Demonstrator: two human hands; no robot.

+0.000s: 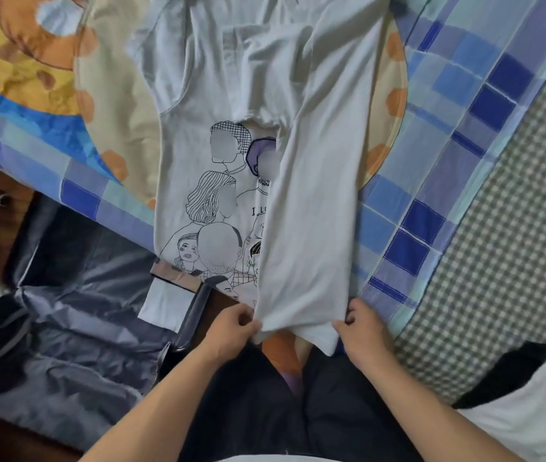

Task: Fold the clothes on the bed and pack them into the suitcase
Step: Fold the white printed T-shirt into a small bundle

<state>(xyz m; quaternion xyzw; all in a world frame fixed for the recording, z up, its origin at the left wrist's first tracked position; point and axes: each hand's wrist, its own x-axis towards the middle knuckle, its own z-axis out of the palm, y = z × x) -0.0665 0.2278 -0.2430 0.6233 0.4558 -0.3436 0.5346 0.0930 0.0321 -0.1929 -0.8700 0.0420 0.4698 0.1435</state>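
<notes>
Both hands, left hand and right hand, pinch the hem of a soft white printed t-shirt, its right side folded over, stretched up the checked bedsheet, crinkly grey suitcase lining left of that.

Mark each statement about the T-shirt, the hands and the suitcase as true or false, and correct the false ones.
1. Both hands grip the hem of the T-shirt. True: left hand, right hand.
2. The shirt's right side is folded over its print. True.
3. The suitcase is closed. False: it lies open.
4. The T-shirt is already inside the suitcase. False: it lies on the bed.
</notes>
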